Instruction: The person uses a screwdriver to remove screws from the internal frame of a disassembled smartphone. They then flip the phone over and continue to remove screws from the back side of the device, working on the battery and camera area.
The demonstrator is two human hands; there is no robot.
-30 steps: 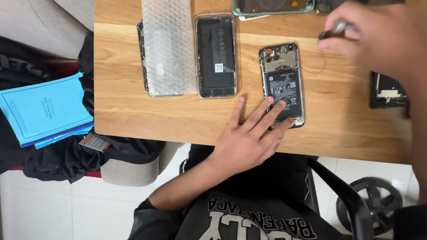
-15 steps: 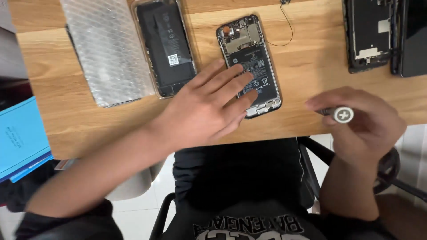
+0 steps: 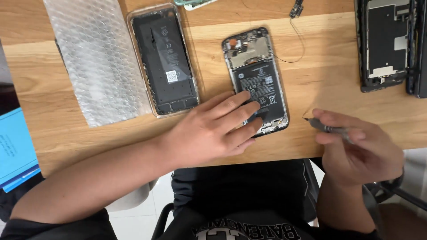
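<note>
Near the front edge of the wooden table (image 3: 62, 111), an opened phone (image 3: 258, 80) lay with its back cover off and its battery exposed. Its long axis ran away from me, the top end tilted a little to the left. My left hand (image 3: 213, 131) rested flat on its lower half, fingers spread apart and clamped on nothing, simply pressing the phone down. My right hand (image 3: 360, 151) hovered just right of the phone's lower corner, fingers pinched together around a thin screwdriver (image 3: 327, 128). The tip pointed left toward the phone and sat near it, not touching. So the phone lay to the left of the tool, and the left hand was the nearer one, already on it.

A thin wire (image 3: 299, 44) trailed from the phone's upper right corner. To the left sat a second phone in a clear case (image 3: 163, 58), then a sheet of bubble wrap (image 3: 95, 58). Another stripped phone frame (image 3: 384, 42) lay well apart at the right. Bare wood stayed open between the phone and that frame.
</note>
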